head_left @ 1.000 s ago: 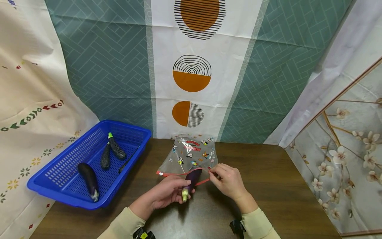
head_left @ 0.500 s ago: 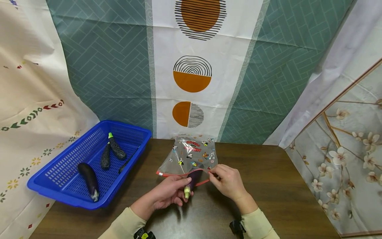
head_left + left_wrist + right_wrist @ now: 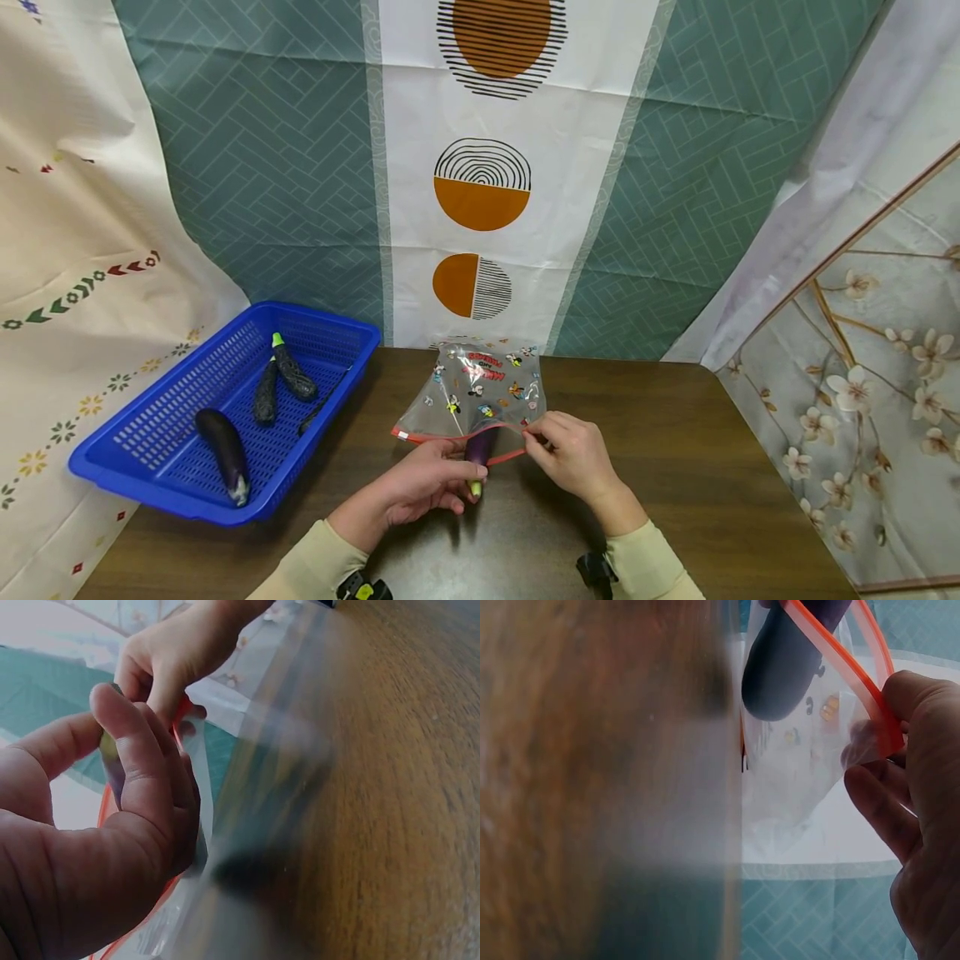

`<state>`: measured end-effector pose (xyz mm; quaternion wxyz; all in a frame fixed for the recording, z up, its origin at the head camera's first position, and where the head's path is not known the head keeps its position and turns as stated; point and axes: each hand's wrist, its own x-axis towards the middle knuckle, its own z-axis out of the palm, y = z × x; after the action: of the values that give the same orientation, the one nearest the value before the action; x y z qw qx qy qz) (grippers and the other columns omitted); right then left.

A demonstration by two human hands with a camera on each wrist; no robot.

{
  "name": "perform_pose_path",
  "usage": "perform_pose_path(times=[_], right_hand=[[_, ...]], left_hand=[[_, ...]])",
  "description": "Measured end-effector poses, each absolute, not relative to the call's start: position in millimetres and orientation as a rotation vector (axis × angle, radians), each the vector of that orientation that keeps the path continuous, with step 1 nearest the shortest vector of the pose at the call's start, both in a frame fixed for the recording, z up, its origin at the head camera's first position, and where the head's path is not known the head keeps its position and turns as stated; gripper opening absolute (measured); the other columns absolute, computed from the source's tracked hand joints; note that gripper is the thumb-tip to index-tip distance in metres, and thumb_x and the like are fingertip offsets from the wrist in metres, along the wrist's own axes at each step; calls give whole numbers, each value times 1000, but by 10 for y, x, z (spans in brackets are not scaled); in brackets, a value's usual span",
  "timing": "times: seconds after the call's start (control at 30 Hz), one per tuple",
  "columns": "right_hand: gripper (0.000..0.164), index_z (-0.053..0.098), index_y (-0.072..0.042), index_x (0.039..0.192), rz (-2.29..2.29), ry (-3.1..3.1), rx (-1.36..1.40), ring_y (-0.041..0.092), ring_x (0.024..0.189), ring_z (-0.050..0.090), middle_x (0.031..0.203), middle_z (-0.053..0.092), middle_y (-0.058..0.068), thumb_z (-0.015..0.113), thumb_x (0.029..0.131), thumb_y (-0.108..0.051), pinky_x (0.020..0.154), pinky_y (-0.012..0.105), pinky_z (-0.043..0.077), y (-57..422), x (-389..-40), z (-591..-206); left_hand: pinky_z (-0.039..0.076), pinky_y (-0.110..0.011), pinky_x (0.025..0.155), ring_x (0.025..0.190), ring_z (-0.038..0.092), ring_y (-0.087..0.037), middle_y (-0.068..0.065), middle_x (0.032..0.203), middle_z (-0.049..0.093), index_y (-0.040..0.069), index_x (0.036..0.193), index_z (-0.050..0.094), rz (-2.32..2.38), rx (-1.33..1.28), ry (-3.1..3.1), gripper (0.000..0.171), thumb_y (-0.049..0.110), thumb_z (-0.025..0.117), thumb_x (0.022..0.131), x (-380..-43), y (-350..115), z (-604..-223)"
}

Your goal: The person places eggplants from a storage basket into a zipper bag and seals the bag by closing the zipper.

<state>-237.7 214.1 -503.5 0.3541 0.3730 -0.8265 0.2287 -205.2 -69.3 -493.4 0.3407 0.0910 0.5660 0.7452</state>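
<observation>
A dark purple eggplant [image 3: 480, 446] with a pale green stem end passes through the mouth of a clear zip bag [image 3: 480, 392] with a red zip edge and cartoon prints. My left hand [image 3: 431, 487] grips it near the stem, thumb on top and fingers beneath. With thumb and fingers, my right hand [image 3: 573, 454] pinches the bag's right corner at the red edge. In the right wrist view the eggplant's rounded end [image 3: 780, 675] lies inside the bag, past the parted red strips. The left wrist view mostly hides the eggplant behind the left fingers [image 3: 142, 757].
A blue perforated basket [image 3: 161, 492] stands at the left of the wooden table [image 3: 645, 408]. In it are a dark eggplant [image 3: 222, 454], two smaller dark vegetables with green tips [image 3: 292, 371] and a thin dark item [image 3: 322, 402]. Patterned cloths hang behind and at both sides.
The eggplant has slid further forward into the bag and turned a little more upright in view. My left thumb has shifted toward its stem end. My right hand keeps its hold on the corner.
</observation>
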Motion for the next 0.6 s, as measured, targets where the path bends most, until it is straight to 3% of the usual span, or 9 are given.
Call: perform_pose_path(times=[0.27, 0.47, 0.6], right_hand=[[12, 77, -16, 89, 592, -2149, 961, 6, 68, 64, 82, 73, -8, 86, 87, -9, 56, 23, 55, 2137, -2371, -5033], [13, 77, -17, 90, 590, -2137, 963, 5, 69, 66, 83, 74, -10, 86, 86, -9, 57, 25, 56, 2137, -2382, -5043], [12, 78, -18, 90, 587, -2131, 964, 5, 70, 67, 83, 74, -10, 86, 86, -9, 57, 26, 57, 2136, -2388, -5051]], left_hand=[[63, -27, 65, 81, 74, -15, -17, 110, 78, -14, 154, 43, 1930, 239, 1512, 59, 18, 68, 111, -2045, -707, -4915], [63, -26, 62, 73, 72, -11, -16, 102, 80, -8, 131, 55, 1915, 218, 1531, 33, 21, 58, 117, -2049, -699, -4913], [62, -26, 59, 67, 69, -8, -15, 98, 79, -3, 120, 57, 1928, 187, 1526, 26, 24, 55, 118, -2050, -683, -4916]])
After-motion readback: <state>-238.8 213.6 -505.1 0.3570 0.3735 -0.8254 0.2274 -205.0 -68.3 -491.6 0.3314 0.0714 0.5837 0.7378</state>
